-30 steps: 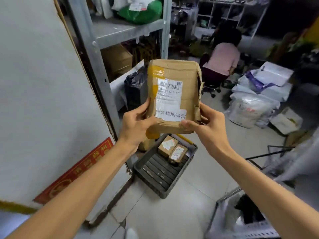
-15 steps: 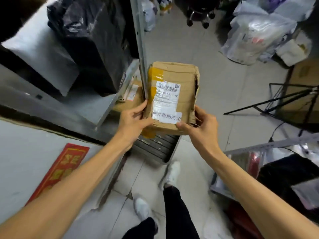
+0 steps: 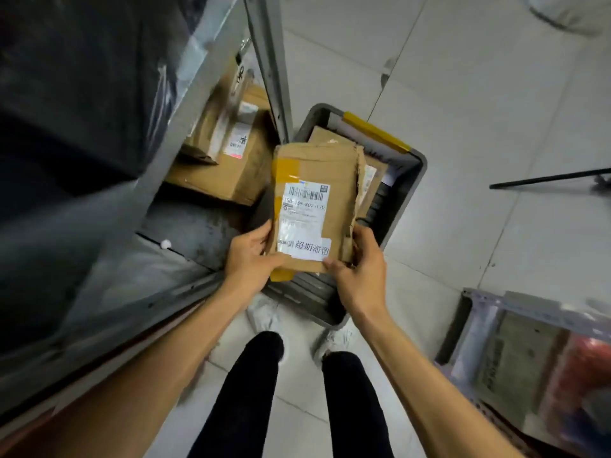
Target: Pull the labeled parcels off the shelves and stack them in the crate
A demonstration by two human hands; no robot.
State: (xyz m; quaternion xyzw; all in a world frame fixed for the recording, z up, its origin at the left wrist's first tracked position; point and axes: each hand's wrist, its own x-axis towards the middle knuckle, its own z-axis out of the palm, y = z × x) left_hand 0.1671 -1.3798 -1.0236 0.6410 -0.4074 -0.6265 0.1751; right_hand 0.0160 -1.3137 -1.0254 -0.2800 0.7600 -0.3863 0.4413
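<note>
Labeled parcel (image 3: 314,206) is held flat and label-up over the crate (image 3: 410,190), which sits on the floor by the shelf post. It's probably lined up to go down onto the boxes (image 3: 322,135) inside. Left hand (image 3: 251,259) grips the near-left corner, thumb on top. Right hand (image 3: 360,266) grips the near-right corner, thumb on the label. Both arms reach down, forearms converging.

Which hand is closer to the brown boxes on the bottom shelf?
Left. The left hand grips the parcel on the edge toward the shelf boxes; the right hand grips the opposite edge, over the crate, farther away.
</note>
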